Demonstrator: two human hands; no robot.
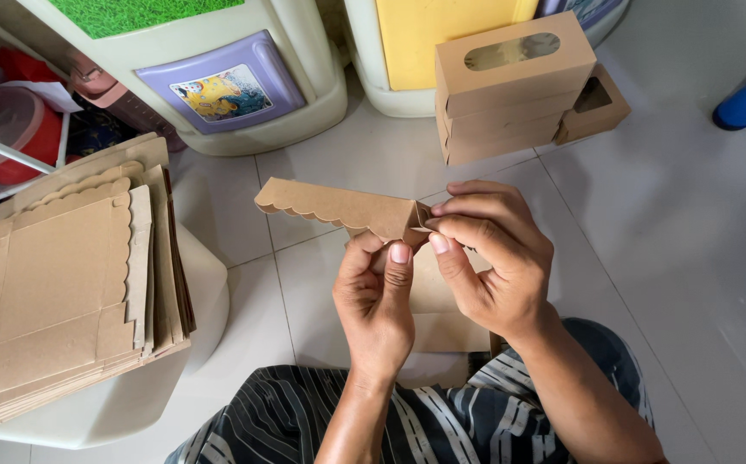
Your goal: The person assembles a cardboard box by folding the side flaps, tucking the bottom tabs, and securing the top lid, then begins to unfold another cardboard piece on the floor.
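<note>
— What are the hands doing?

— Both pinch a flat brown cardboard box blank (pixel 347 209) at one corner. The left hand (pixel 375 296) is curled nearly closed, thumb up and pressed to the card's underside. The right hand (pixel 493 258) is half closed, thumb and forefinger nipping the same folded corner from the other side, its remaining fingers bent over the top.

— And where does the blank sit?

— Held in the air above the person's lap, its scalloped edge running away to the left of the hands. More of the card hangs down behind the hands, partly hidden.

— What lies around them?

— Far left of the hands, a stack of flat blanks (pixel 63 283) rests on a white stool (pixel 132 395). Ahead and a little right, finished window boxes (pixel 510 86) are piled on the tiled floor (pixel 691 241). Beyond those stand plastic drawer cabinets (pixel 244 77). Below the hands is striped cloth (pixel 441 421).
</note>
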